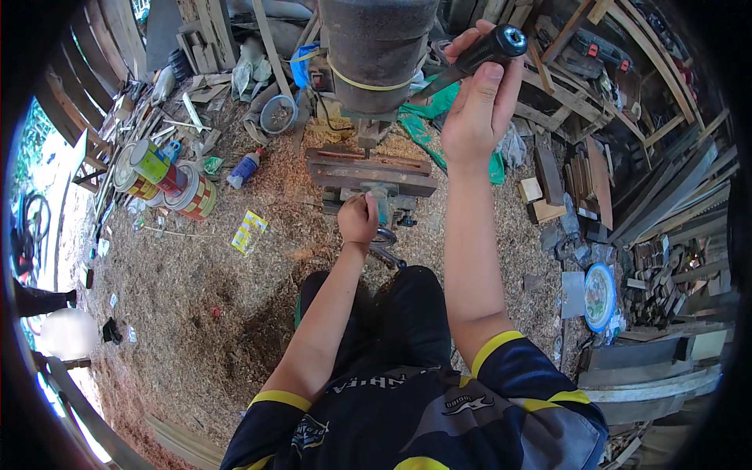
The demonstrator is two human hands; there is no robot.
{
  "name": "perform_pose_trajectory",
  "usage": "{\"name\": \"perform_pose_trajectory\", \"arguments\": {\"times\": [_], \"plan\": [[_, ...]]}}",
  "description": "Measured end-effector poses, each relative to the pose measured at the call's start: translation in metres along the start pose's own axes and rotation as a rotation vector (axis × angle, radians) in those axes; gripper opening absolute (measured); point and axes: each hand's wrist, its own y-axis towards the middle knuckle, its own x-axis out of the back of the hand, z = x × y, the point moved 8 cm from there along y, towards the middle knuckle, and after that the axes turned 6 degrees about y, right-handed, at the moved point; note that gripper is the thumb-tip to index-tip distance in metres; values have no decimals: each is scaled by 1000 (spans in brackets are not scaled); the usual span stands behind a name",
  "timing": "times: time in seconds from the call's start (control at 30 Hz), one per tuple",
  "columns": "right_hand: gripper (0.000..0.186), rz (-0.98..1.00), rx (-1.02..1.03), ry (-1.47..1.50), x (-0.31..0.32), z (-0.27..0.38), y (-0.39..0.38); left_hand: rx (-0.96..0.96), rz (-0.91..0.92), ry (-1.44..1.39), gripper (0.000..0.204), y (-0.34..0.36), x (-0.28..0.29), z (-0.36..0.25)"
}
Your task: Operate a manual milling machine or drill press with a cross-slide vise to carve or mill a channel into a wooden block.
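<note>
My right hand (478,117) is raised at the upper right, its thumb and fingers closed around the black grip of a lever handle (501,43). The lever's bar slants down and left toward the large dark cylindrical machine head (376,47). Below that head, a dark wooden beam (372,172) lies across the machine's clamp. My left hand (359,219) is a fist just in front of the beam; what its fingers grip is hidden. Beside that hand, lower right, a curved metal handwheel (384,243) shows in part above my knees.
Wood shavings cover the floor (196,298). Paint cans (188,192) and a blue spray bottle (244,168) stand on the left. A bucket (279,114) sits farther back. Stacked boards (587,180) and a round blue-rimmed tray (600,298) line the right side.
</note>
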Motion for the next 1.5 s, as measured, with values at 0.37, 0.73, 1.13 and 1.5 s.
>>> {"name": "perform_pose_trajectory", "arguments": {"times": [0.37,0.73,1.13,1.5], "plan": [[50,-33,9,-11,2,-3,-1,-7,-8,16,43,0,1,-2],[53,-53,8,-14,0,1,-1,1,13,48,41,0,-2,2],[52,-66,10,-13,0,0,-1,-58,-37,-9,47,1,3,-5],[56,-110,39,-66,-1,-2,2,-51,-8,-9,47,1,1,-4]]}}
